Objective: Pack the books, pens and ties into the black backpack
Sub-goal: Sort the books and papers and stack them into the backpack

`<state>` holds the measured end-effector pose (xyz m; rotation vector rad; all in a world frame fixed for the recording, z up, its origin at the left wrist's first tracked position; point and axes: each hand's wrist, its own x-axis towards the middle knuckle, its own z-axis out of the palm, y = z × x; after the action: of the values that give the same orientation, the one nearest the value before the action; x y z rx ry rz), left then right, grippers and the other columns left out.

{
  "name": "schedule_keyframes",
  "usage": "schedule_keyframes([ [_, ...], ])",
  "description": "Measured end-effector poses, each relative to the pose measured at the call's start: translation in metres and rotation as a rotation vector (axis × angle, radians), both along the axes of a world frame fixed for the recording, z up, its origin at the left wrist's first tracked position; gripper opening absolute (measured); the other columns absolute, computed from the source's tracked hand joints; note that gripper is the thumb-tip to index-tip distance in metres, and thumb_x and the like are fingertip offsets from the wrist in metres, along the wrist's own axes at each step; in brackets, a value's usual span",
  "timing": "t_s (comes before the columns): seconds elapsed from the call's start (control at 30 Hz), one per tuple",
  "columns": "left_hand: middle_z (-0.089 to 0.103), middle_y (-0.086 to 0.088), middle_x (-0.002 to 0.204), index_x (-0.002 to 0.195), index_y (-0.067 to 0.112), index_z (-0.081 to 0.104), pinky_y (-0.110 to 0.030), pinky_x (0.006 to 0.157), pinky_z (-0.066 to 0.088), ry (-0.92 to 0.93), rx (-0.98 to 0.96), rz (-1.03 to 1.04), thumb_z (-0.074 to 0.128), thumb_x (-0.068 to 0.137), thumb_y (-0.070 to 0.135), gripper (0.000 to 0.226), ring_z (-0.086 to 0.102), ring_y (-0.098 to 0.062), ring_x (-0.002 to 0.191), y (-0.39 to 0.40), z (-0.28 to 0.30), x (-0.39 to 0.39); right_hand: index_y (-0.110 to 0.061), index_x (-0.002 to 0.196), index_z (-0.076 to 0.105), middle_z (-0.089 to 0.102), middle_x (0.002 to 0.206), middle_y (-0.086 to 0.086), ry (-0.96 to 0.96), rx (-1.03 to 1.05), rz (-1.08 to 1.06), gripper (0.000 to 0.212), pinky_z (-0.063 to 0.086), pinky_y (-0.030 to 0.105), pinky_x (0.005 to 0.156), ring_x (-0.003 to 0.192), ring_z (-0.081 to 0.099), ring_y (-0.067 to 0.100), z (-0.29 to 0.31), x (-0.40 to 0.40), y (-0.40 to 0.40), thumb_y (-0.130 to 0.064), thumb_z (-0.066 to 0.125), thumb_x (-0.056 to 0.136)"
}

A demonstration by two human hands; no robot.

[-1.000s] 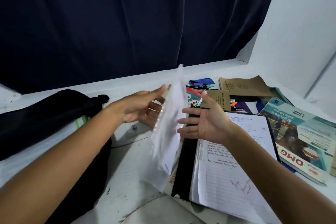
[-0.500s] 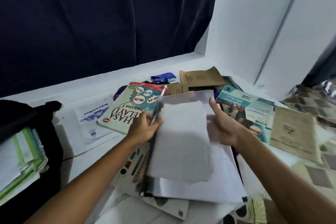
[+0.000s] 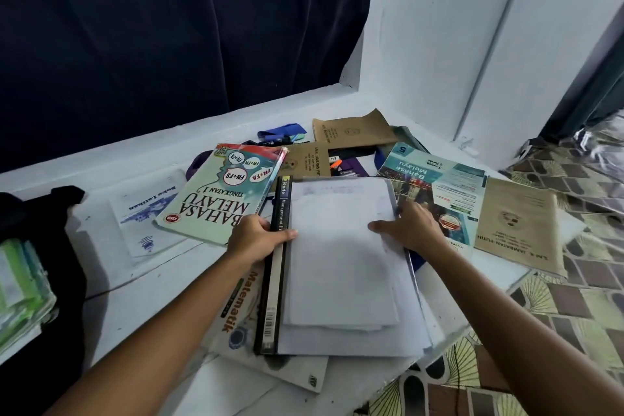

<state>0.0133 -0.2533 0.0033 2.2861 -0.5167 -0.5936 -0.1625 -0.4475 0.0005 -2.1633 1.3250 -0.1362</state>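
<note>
The left hand (image 3: pixel 258 240) grips the black spine edge of a black file (image 3: pixel 274 267), thumb lying across onto the white sheets (image 3: pixel 341 260) stacked on top of it. The spine reads "Kidorio" and "Management", with a barcode at its near end. The right hand (image 3: pixel 407 228) rests on the right edge of the same sheets, fingers spread fairly flat over the paper; whether its thumb curls under the edge cannot be told.

Under the file's near left corner lies a white book printed "Matematik" (image 3: pixel 241 311) in orange letters. Just far-left of the left hand sits a pale green textbook (image 3: pixel 219 196) reading "BAHASA MELAYU TINGKATAN 1", with bubbles marked "FN+FS", "FN+FN" and "FN+FA". Left of it lies a thin white exercise book (image 3: pixel 145 213) titled "Buku Latihan". To the right of the right hand is a teal textbook (image 3: pixel 439 186) lettered "Bahasa Melayu" with a "5" at its far corner, and beyond that a brown paper-covered book (image 3: pixel 520 226) reading "S.M.K. JAMBATAN PUTIH". Two more brown-covered books (image 3: pixel 351 130) lie at the far side, among a blue tie (image 3: pixel 282 130), a purple tie (image 3: pixel 351 164) and some pens (image 3: pixel 336 165), too small to tell apart.

All of this lies on a white bench (image 3: pixel 135 297). The black backpack (image 3: pixel 40 213) sits at the far left edge, open, with green-edged books (image 3: pixel 20 294) showing inside.
</note>
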Motion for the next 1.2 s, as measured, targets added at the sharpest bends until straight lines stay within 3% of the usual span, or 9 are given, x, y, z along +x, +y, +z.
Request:
schedule_keyframes([
  [0.23,0.064,-0.006,0.097,0.113,0.005,0.053,-0.030,0.078,0.052,0.366,-0.253,0.042,0.083,0.074,0.012,0.050,0.062,-0.022,0.093,-0.011,0.007,-0.009,0.001,0.102,0.056,0.059,0.092,0.013,-0.250,0.321,-0.219,0.037,0.048,0.030,0.061,0.073,0.056,0.020,0.003,-0.002,-0.009,-0.011,0.080,0.076],
  [0.33,0.062,-0.005,0.087,0.094,0.007,0.056,-0.022,0.058,0.050,0.457,-0.366,0.063,0.074,0.079,-0.004,0.026,0.060,-0.017,0.077,-0.015,0.016,-0.017,-0.001,0.093,0.059,0.061,0.092,0.016,-0.376,0.424,-0.282,0.029,0.048,0.034,0.063,0.072,0.057,0.024,0.007,-0.004,-0.011,-0.005,0.080,0.074],
  [0.43,0.065,-0.003,0.084,0.088,0.013,0.061,-0.026,0.067,0.051,0.457,-0.510,0.079,0.074,0.077,-0.008,0.027,0.063,-0.022,0.082,-0.009,0.025,-0.017,-0.004,0.085,0.064,0.068,0.094,0.016,-0.627,0.550,-0.267,0.019,0.052,0.034,0.066,0.075,0.063,0.028,0.021,-0.008,-0.011,0.004,0.076,0.073],
  [0.57,0.061,0.000,0.078,0.085,0.015,0.059,-0.029,0.071,0.050,0.343,-0.670,0.107,0.075,0.075,-0.006,0.028,0.060,-0.019,0.077,0.017,0.048,-0.008,-0.006,0.115,0.064,0.070,0.112,0.017,-0.920,0.819,-0.053,0.038,0.057,0.046,0.083,0.097,0.069,0.033,0.059,0.006,-0.007,0.004,0.069,0.078],
  [0.67,0.062,0.006,0.069,0.082,0.015,0.057,-0.028,0.068,0.053,0.305,-0.803,0.102,0.071,0.076,-0.010,0.030,0.062,-0.014,0.069,0.048,0.065,0.006,-0.013,0.120,0.062,0.069,0.118,0.013,-0.905,0.818,0.200,0.051,0.055,0.047,0.089,0.105,0.067,0.031,0.095,0.027,0.011,-0.004,0.073,0.071],
  [0.77,0.056,0.015,0.053,0.075,0.015,0.049,-0.015,0.055,0.049,0.235,-0.882,0.117,0.067,0.077,-0.016,0.036,0.057,-0.002,0.054,0.091,0.078,0.019,-0.009,0.112,0.064,0.070,0.115,0.014,-0.863,0.793,0.412,0.044,0.055,0.044,0.090,0.105,0.067,0.031,0.117,0.052,0.049,0.002,0.071,0.070],
  [0.93,0.062,0.006,0.063,0.080,0.011,0.056,-0.018,0.058,0.053,0.127,-0.949,0.178,0.078,0.055,-0.010,0.039,0.061,-0.006,0.057,0.182,0.083,0.025,-0.002,0.113,0.065,0.071,0.112,0.015,-0.821,0.805,0.574,0.046,0.054,0.043,0.089,0.103,0.068,0.030,0.122,0.088,0.122,0.000,0.071,0.067],
  [1.1,0.065,0.000,0.071,0.086,0.009,0.058,-0.023,0.063,0.057,0.058,-0.950,0.266,0.080,0.054,-0.008,0.042,0.064,-0.011,0.063,0.272,0.077,0.016,-0.004,0.104,0.068,0.073,0.102,0.012,-0.782,0.818,0.685,0.036,0.059,0.028,0.071,0.087,0.072,0.021,0.119,0.106,0.197,0.007,0.069,0.070],
  [1.2,0.069,0.004,0.071,0.090,0.007,0.059,-0.022,0.065,0.058,0.020,-0.944,0.285,0.078,0.054,-0.011,0.046,0.066,-0.009,0.065,0.316,0.072,0.006,-0.007,0.100,0.069,0.074,0.099,0.010,-0.767,0.816,0.752,0.039,0.058,0.031,0.075,0.091,0.071,0.023,0.113,0.104,0.233,-0.002,0.073,0.062],
])
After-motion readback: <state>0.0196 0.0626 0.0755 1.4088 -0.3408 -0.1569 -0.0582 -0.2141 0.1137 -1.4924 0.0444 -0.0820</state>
